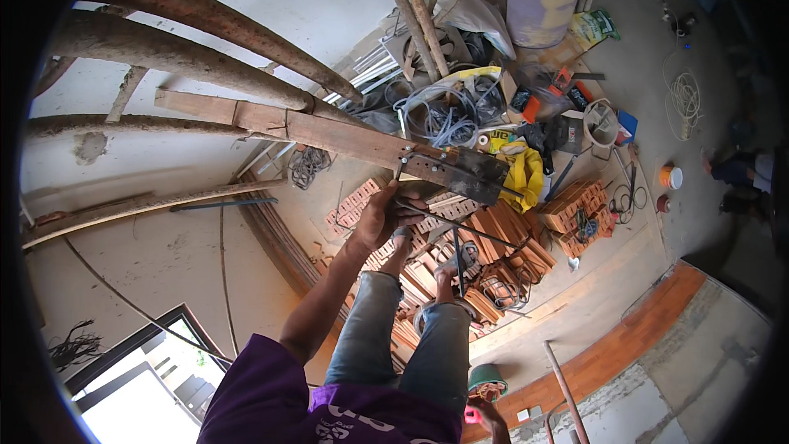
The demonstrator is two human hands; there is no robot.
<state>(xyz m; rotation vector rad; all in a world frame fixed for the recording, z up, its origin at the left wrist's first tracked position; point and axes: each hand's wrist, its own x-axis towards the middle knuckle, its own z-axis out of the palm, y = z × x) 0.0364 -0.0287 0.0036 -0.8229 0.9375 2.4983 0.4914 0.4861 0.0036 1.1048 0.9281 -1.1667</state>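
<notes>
My left hand (385, 215) is raised under a wooden plank (316, 128), its fingers closed round a thin dark metal rod (460, 228). Several bolts or pins stick out of the plank near a dark metal plate (472, 174) at its right end. The rod slants from the hand toward the lower right. At the lower edge, partly cut off, my right hand (493, 417) is closed by a bright pink thing (472, 414) too small to name. A green bucket (486, 378) is just beyond that hand.
Rusty poles (189, 48) cross the upper left. Below my feet lie stacked bricks (518, 234), with more bricks (573, 218) to the right. Cables (450, 115), a yellow bag (519, 174), a pail (601, 125) and a large pale barrel (542, 0) crowd the floor beyond.
</notes>
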